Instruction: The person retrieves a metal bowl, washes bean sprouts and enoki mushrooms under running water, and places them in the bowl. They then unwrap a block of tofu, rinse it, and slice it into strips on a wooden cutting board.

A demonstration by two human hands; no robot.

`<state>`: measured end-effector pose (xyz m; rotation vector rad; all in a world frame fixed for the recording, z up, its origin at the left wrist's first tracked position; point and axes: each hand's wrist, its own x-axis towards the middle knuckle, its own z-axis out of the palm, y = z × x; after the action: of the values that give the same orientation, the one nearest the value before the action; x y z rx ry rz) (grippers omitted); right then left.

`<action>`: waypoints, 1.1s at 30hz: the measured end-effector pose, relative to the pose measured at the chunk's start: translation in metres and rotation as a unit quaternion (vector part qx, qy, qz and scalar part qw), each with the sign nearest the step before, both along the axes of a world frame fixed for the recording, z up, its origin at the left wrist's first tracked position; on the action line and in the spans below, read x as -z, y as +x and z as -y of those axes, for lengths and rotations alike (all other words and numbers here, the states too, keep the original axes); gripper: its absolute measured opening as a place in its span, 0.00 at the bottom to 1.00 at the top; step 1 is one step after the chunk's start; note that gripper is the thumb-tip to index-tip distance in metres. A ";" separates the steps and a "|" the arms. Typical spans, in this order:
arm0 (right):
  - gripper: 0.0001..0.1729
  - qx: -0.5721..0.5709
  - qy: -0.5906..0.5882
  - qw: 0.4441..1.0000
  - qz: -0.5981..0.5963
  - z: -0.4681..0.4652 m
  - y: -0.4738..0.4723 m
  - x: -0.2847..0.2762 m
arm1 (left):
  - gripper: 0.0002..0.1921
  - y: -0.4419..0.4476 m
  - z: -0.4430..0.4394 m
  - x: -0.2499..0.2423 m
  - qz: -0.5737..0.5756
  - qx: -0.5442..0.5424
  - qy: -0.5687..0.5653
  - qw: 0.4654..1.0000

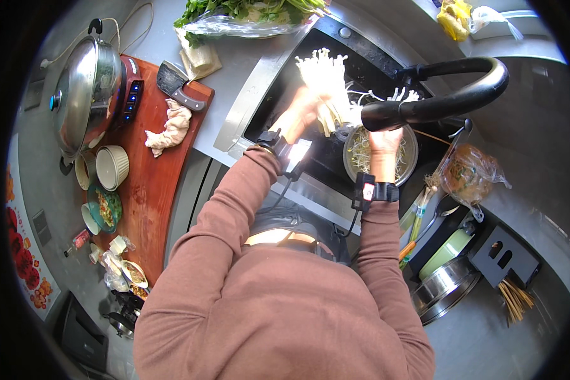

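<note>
My left hand (300, 112) grips a thick bunch of white enoki mushrooms (322, 71) over the black sink (278, 114), with their caps towards the back. My right hand (385, 140) is palm up above a round bowl (414, 159) of bean sprouts (359, 151). The black faucet spout (384, 117) covers its fingers, so its grip is hidden. Loose enoki strands (403, 95) show just beyond the spout, near that hand. Thin stems stretch between the two hands.
A cleaver (173, 80) and a piece of raw meat (171, 126) lie on the red wooden board (147, 190) at left, near a lidded pot (83, 95). Leafy greens (247, 12) lie behind the sink. Spring onions (420, 209) and a metal pot (444, 287) are at right.
</note>
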<state>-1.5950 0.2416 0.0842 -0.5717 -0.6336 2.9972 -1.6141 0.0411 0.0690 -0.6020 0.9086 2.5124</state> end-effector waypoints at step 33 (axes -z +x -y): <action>0.18 -0.270 0.310 0.911 0.017 0.024 0.005 0.019 | 0.20 0.001 -0.019 -0.029 -0.061 0.092 -0.107 0.988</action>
<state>-1.5901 0.2175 0.0654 -0.4499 -1.9212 2.9308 -1.6128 0.0598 0.0985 -0.4108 1.2309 2.3242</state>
